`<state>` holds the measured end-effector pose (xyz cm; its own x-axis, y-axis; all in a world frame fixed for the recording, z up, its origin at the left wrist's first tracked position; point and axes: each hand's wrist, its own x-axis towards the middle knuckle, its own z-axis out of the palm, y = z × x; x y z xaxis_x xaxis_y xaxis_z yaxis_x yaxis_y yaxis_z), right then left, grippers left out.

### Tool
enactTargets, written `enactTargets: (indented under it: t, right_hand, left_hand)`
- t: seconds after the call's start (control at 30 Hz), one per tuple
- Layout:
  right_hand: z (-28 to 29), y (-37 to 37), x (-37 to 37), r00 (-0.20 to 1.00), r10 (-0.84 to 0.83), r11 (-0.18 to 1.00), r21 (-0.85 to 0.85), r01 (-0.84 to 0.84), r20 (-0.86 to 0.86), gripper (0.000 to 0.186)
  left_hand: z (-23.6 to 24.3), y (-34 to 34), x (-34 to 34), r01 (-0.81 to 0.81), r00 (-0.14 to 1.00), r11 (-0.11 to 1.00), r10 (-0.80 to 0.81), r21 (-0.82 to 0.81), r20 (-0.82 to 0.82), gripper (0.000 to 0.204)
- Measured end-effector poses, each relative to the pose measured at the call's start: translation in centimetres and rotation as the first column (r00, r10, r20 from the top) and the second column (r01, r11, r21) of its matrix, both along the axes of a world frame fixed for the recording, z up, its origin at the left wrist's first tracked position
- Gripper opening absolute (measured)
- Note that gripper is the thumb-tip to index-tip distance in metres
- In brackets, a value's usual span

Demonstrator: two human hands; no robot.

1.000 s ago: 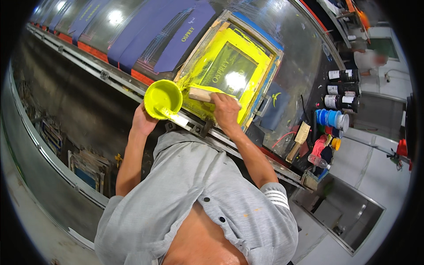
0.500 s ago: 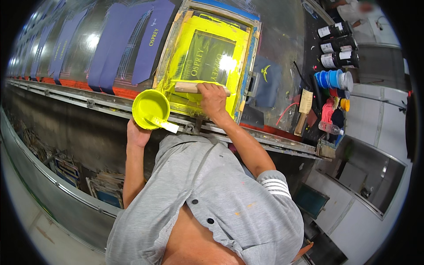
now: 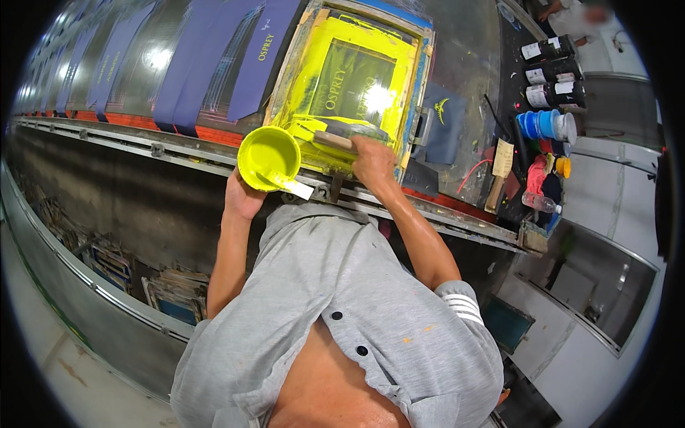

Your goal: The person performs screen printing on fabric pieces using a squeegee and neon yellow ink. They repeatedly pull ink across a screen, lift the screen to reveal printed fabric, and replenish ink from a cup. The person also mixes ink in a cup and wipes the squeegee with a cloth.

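My left hand (image 3: 244, 196) supports a yellow ink pot (image 3: 243, 173) from below, just off the table's near edge. Yellow ink covers the pot's inside, and a white-ended spatula (image 3: 300, 188) leans out over its rim. My right hand (image 3: 374, 162) is wrapped around the wooden handle of a squeegee (image 3: 335, 141). The squeegee rests at the near end of a screen-printing frame (image 3: 421, 78), tilted so part of its dark blade shows. Bright yellow ink borders the mesh (image 3: 357, 75), which carries lettering. The fingertips of both hands are partly hidden.
Purple-blue fabric pieces (image 3: 257, 64) lie along the table to the left. Right of the frame are a dark printed piece (image 3: 444, 125), a wooden-handled scraper (image 3: 499, 171), blue tubs (image 3: 539, 125), black bottles (image 3: 553, 94) and a plastic bottle (image 3: 541, 202). A metal rail (image 3: 93, 138) edges the table.
My right hand has drawn the squeegee slightly toward me and to the right, tilting it. My left hand has moved the pot a little right, closer to the frame. The view has shifted slightly.
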<state>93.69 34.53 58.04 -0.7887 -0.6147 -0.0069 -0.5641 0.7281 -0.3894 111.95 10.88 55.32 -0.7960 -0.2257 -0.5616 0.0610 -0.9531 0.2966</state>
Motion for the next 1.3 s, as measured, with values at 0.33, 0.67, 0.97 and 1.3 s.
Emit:
enactTargets:
  t: [0.33,0.67,0.97,1.3]
  right_hand:
    - [3.1,0.2,-2.3,0.981,-0.095,0.984,0.162,0.066,0.172,0.027]
    - [0.9,-1.7,-3.2,0.961,0.022,0.986,0.154,-0.067,0.276,0.032]
    - [0.5,-7.4,-5.2,0.873,0.12,0.945,0.215,-0.247,0.472,0.038]
    - [2.5,-2.1,-10.7,0.507,0.208,0.973,-0.231,-0.019,0.837,0.04]
  left_hand:
    - [0.5,-1.8,3.3,-0.057,0.998,0.997,0.057,-0.044,0.011,0.036]
    - [1.6,-0.2,3.7,-0.13,0.991,0.991,0.13,-0.004,0.014,0.037]
    - [1.4,0.3,4.3,-0.221,0.975,0.975,0.22,0.0,0.037,0.036]
    - [-0.7,0.3,4.0,-0.186,0.977,0.982,0.183,0.016,0.112,0.036]
